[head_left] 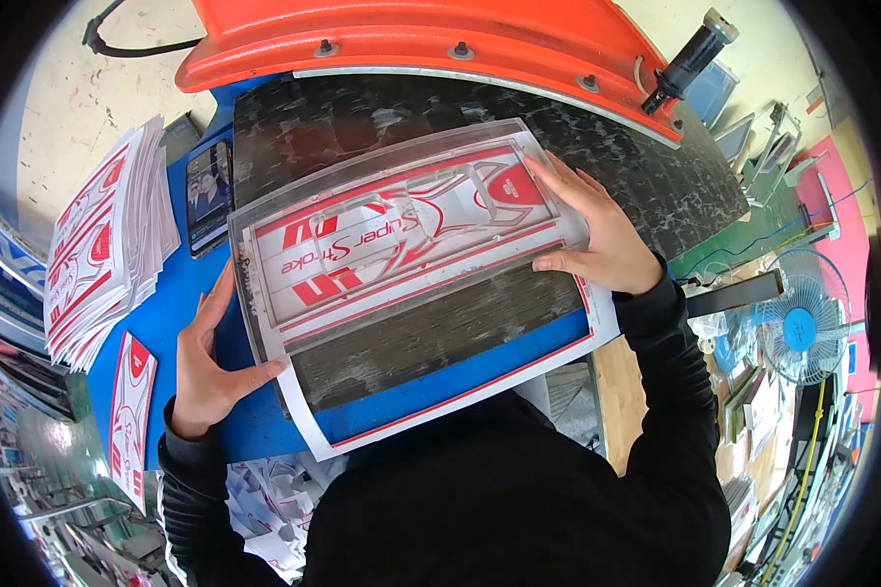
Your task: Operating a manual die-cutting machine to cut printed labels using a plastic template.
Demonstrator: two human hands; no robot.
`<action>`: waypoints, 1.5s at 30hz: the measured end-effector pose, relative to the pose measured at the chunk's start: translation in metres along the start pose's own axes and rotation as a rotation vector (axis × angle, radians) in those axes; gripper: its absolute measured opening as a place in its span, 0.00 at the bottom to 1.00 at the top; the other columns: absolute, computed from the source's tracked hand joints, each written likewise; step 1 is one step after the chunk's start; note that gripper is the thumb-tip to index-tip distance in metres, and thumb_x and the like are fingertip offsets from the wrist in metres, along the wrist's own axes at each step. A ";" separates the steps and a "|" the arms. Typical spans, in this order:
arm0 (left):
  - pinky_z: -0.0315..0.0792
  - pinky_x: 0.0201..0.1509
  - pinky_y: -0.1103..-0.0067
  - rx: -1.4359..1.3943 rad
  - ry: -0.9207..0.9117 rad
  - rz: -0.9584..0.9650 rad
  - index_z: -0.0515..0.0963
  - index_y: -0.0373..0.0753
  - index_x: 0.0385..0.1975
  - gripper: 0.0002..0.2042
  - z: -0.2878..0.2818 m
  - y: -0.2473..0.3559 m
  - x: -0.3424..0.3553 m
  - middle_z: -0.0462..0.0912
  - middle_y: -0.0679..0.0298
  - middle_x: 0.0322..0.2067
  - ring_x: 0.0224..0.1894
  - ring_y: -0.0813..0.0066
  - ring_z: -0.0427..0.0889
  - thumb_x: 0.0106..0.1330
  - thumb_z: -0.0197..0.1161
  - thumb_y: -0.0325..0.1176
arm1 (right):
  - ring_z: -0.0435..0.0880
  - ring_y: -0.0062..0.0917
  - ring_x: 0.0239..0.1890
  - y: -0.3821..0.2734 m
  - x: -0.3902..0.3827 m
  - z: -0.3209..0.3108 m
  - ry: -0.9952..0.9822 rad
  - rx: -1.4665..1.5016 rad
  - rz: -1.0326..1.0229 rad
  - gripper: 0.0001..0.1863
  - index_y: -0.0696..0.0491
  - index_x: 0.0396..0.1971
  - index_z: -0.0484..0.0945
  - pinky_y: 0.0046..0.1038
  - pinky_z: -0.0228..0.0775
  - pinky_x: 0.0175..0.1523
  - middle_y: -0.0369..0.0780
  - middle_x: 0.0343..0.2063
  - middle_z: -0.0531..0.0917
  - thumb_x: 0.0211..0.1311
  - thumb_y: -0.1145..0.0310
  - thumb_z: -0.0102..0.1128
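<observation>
A clear plastic frame, which looks like a cutting die (372, 168), lies slightly tilted over red-and-white printed paper. My left hand (208, 364) grips its left end, thumb at the near corner and fingers along the side. At the other end my right hand (605, 233) holds the right edge, fingers over the top corner and thumb on the near edge. From beneath the die a white sheet border (460, 402) with a red line extends toward me. Its cut-out window shows the black board (431, 338) and blue tabletop (460, 365). The undersides of both grips are hidden.
An orange-red press (411, 34) with bolts and a black handle (693, 61) spans the far side. At left are a stack of printed sheets (108, 240), a phone (208, 196) and one cut print (130, 421). Paper scraps (272, 509) lie below; a fan (800, 328) stands right.
</observation>
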State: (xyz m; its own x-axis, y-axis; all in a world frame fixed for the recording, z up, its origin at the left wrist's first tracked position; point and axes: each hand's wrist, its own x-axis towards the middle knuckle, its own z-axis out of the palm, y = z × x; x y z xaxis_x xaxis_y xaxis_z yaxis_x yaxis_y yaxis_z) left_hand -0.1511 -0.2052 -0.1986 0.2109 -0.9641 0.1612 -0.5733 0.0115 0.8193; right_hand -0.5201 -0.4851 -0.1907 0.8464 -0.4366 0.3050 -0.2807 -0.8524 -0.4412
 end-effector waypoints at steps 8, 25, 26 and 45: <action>0.35 0.75 0.51 0.005 -0.003 -0.022 0.59 0.31 0.70 0.53 -0.001 0.002 -0.001 0.66 0.51 0.69 0.74 0.55 0.58 0.40 0.81 0.37 | 0.52 0.42 0.76 -0.002 0.000 -0.001 -0.024 0.019 0.043 0.55 0.48 0.72 0.59 0.43 0.41 0.76 0.50 0.71 0.60 0.41 0.56 0.78; 0.35 0.75 0.52 -0.005 0.000 -0.006 0.60 0.32 0.70 0.54 0.000 -0.001 0.001 0.67 0.51 0.68 0.73 0.55 0.59 0.40 0.83 0.41 | 0.52 0.41 0.76 -0.002 -0.002 -0.001 -0.018 0.025 0.063 0.55 0.46 0.72 0.59 0.47 0.39 0.76 0.47 0.71 0.62 0.40 0.55 0.79; 0.35 0.75 0.51 -0.006 0.004 -0.003 0.60 0.32 0.70 0.54 -0.001 0.000 -0.001 0.67 0.51 0.68 0.73 0.55 0.59 0.40 0.82 0.40 | 0.52 0.41 0.76 -0.003 -0.001 -0.001 -0.021 0.025 0.060 0.55 0.46 0.72 0.59 0.47 0.39 0.76 0.47 0.71 0.62 0.41 0.55 0.79; 0.36 0.75 0.47 0.144 -0.010 0.014 0.61 0.41 0.71 0.51 -0.005 -0.001 -0.006 0.63 0.55 0.70 0.74 0.55 0.58 0.44 0.82 0.41 | 0.58 0.42 0.74 -0.009 0.005 -0.002 -0.021 0.075 0.042 0.55 0.47 0.72 0.60 0.47 0.42 0.75 0.48 0.70 0.63 0.40 0.54 0.78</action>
State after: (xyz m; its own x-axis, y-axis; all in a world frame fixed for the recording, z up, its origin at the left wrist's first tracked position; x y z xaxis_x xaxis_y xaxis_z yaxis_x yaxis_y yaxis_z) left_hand -0.1477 -0.1976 -0.1974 0.1943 -0.9668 0.1658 -0.6838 -0.0123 0.7296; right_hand -0.5143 -0.4803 -0.1838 0.8439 -0.4649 0.2677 -0.2821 -0.8090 -0.5156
